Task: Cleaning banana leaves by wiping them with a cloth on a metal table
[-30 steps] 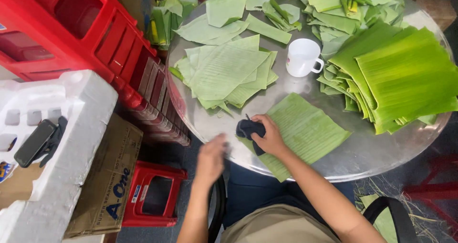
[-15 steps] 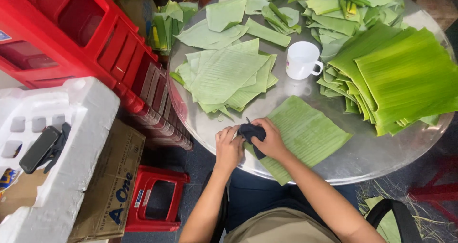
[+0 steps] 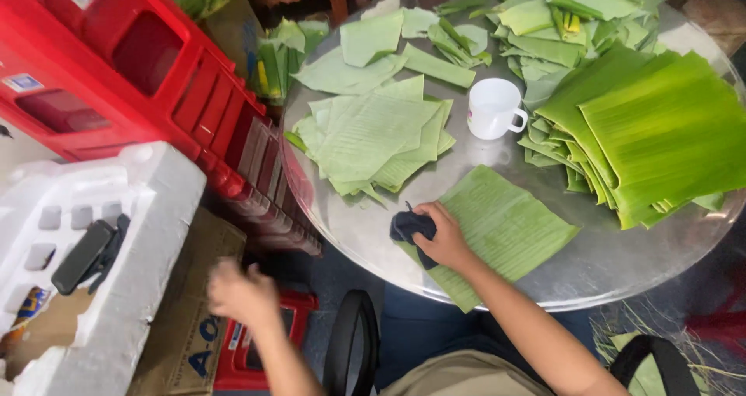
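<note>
**Banana leaf under your cloth at the near rim**

Banana leaf (image 3: 505,229), a flat rectangular piece, lies on the round metal surface (image 3: 622,264) straight ahead of you, its near corner reaching over the rim toward your lap. Your right hand (image 3: 447,237) rests on the leaf's left end, fingers curled tight around a dark cloth (image 3: 408,226). Your left hand (image 3: 242,293) hangs off the surface to the left, above a cardboard box (image 3: 183,318); it is blurred, so you cannot tell how its fingers stand.

To wipe well, press the cloth flat and stroke along the leaf's ribs, not across them, so it does not tear. Only one hand is on the leaf, so it may slide.

Room is tight. A white mug (image 3: 495,108) stands just beyond the leaf, a pile of cut leaves (image 3: 377,136) lies beyond and to the left, and a tall stack of bright green leaves (image 3: 660,132) fills the right. Red crates (image 3: 148,69) crowd the left rim.
</note>
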